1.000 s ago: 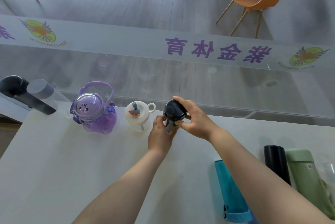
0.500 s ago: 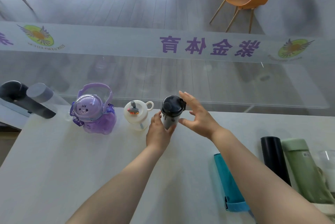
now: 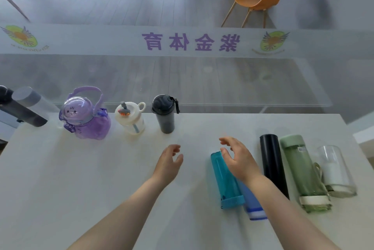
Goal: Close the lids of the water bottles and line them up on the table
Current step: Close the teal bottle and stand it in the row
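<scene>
1. Grip state: both hands empty. Left hand (image 3: 169, 160) hovers over bare table (image 3: 70, 179), fingers loosely curled. Right hand (image 3: 238, 158) is spread above the top end of the teal bottle (image 3: 224, 179); can't tell if it touches.
2. Row along the far edge: purple bottle (image 3: 87, 116), white cup (image 3: 131, 118), dark tumbler (image 3: 165, 114), all upright with lids on. Two more dark bottles (image 3: 24, 108) at far left, leaning in the wide-angle view.
3. Still lying down near the front right: teal bottle, blue bottle (image 3: 253, 203) partly under the forearm, black flask (image 3: 273, 166), green bottle (image 3: 303, 170), clear glass (image 3: 334, 170).
4. Risk: the teal bottle is round and on its side, so a one-sided grab likely rolls it into the blue one.
5. Risk: the forearm crosses over the blue bottle; lifting carelessly could knock it toward the table's front edge.
6. Risk: the row stands tight against the far edge. A hard set-down could tip the dark tumbler off the back.
</scene>
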`<state>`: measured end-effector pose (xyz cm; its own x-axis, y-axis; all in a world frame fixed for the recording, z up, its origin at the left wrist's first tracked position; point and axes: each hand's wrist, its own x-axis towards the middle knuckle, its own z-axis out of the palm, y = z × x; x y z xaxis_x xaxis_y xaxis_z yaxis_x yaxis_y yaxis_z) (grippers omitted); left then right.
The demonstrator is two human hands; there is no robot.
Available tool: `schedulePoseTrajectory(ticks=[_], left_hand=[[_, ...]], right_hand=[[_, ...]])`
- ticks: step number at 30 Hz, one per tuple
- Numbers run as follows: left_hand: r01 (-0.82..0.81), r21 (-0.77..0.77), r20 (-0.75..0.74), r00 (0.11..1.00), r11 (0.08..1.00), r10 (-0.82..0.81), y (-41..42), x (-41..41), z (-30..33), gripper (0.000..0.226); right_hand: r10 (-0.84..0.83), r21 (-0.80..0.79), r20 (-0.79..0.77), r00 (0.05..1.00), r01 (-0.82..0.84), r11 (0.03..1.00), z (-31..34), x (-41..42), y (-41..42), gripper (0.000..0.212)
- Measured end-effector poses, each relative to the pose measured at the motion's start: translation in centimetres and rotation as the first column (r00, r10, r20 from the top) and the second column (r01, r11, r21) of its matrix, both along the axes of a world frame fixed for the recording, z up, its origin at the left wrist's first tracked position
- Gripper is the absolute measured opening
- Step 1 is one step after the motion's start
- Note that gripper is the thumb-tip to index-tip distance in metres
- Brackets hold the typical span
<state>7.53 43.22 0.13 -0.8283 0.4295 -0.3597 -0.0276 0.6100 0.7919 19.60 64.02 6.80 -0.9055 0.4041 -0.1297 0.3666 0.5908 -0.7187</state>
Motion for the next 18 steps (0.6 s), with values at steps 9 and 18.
schedulePoseTrajectory(ticks=[9, 18], left_hand=[[0.110, 0.025, 0.228, 0.967, 0.994, -0.112, 3.3, 10.5, -1.0, 0.022], [0.004, 0.168, 0.352, 0.934, 0.986, -0.064, 4.7, 16.5, -1.3, 0.054]], right_hand=[[0.012, -0.039, 0.080, 0.997, -0.009, 0.999, -1.6, 10.4, 1.3, 0.037], [0.296, 0.294, 0.213, 0.931, -0.350, 0.889, -4.4, 13.9, 0.5, 0.062]])
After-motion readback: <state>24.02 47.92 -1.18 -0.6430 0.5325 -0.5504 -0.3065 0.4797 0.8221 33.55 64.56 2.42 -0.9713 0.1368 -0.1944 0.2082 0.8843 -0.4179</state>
